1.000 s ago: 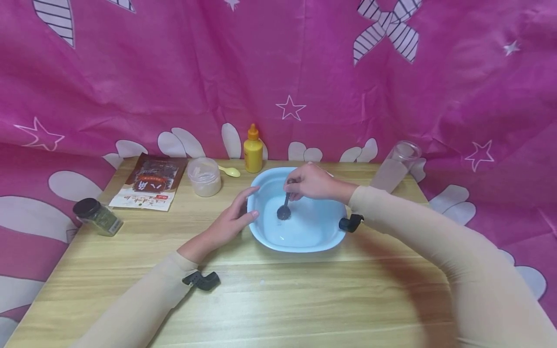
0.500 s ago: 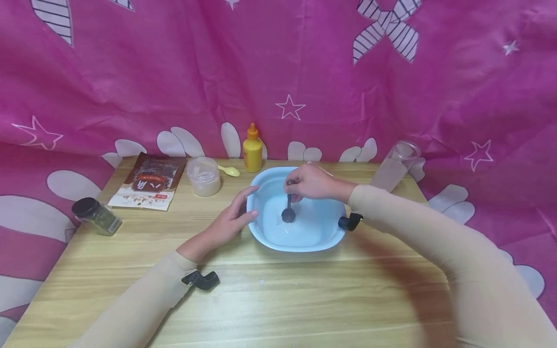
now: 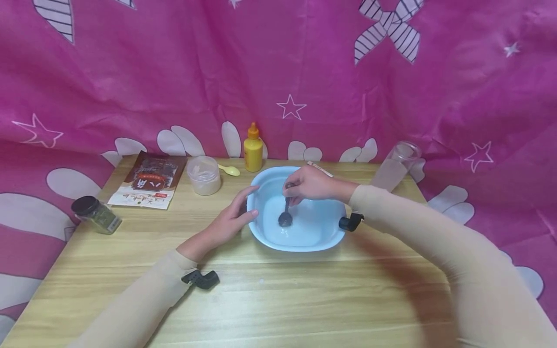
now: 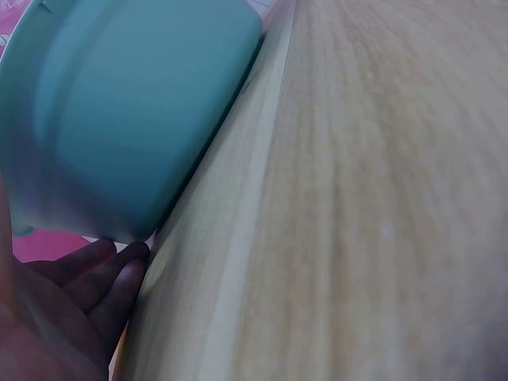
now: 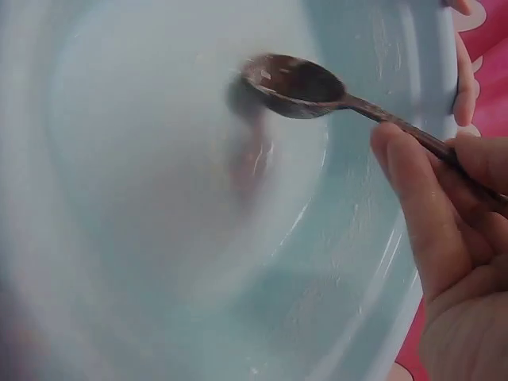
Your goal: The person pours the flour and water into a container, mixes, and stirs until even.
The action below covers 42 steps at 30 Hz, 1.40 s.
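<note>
A light blue basin stands on the wooden table and holds cloudy, whitish liquid. My right hand pinches the handle of a dark brown spoon between thumb and fingers, over the basin. In the right wrist view the bowl of the spoon is tilted, close over the liquid, with a reflection beside it. My left hand rests at the left side of the basin, thumb and index fingertips right at the rim. The left wrist view shows its other fingers extended along the basin's lower outer wall.
Left of the basin are a clear tub of pale powder, a pale yellow spoon, a brown-and-white packet and a black-lidded herb jar. Behind stand a yellow bottle and, at right, a clear container with cloudy liquid.
The dark spoon's bowl shifts slightly right, then back left and nearer the basin's front, in my right hand's pinch. The left hand stays at the rim.
</note>
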Available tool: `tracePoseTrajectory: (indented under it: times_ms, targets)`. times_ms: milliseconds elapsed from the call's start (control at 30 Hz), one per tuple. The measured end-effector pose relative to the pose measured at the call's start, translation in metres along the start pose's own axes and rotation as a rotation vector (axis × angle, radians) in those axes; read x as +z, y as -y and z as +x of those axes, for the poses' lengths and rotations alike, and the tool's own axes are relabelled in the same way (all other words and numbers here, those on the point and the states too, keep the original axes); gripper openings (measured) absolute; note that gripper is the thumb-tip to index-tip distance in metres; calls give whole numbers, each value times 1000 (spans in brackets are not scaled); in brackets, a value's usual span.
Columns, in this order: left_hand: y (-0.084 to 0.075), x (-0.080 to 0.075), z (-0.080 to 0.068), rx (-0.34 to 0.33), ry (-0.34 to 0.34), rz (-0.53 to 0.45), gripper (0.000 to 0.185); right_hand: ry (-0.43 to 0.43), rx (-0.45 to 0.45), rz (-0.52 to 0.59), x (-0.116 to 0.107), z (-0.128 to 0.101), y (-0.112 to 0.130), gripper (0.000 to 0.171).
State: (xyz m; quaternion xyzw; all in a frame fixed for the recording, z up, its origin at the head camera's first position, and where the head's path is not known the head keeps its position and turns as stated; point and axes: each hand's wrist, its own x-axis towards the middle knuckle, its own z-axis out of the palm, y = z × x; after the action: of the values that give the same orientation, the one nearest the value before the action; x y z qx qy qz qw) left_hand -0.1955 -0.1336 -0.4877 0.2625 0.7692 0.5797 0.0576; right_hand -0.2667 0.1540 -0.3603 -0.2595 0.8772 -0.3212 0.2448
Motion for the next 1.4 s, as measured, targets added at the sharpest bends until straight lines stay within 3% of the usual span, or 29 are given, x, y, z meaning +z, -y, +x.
tracePoseTrajectory:
  times_ms: [267, 400, 500, 567, 700, 767, 900, 1033, 1100, 1233, 1400]
  targets:
    - [2, 0, 0, -11, -6, 9, 68, -210, 19, -58, 0, 9, -1, 19]
    - [2, -1, 0, -8, -5, 13, 67, -268, 42, -134, -6, 7, -4, 17]
    - [1, -2, 1, -12, -3, 16, 67, -241, 60, -198, -10, 2, -2, 16]
    - [1, -3, 1, -16, -4, 22, 67, -167, 65, -194, -11, 0, -1, 15]
    - [1, -3, 1, -22, -5, 23, 67, 19, 57, -77, -7, 1, 0, 18]
    - [2, -3, 1, -24, -4, 23, 67, 48, 49, -22, -5, 2, 0, 20]
    - [2, -2, 1, -21, -1, 17, 67, -68, 29, -40, -4, 5, -1, 18]
    - [2, -2, 2, -20, -1, 15, 67, -217, 26, -172, -8, 3, -3, 15]
    - [2, -1, 2, -22, -2, 14, 67, -248, 41, -225, -11, 0, -4, 16]
    - [1, -1, 2, -17, -5, 11, 67, -249, 71, -295, -15, -5, -7, 16]
    - [1, -1, 1, -23, -11, 17, 67, -133, 84, -396, -18, -7, -6, 19]
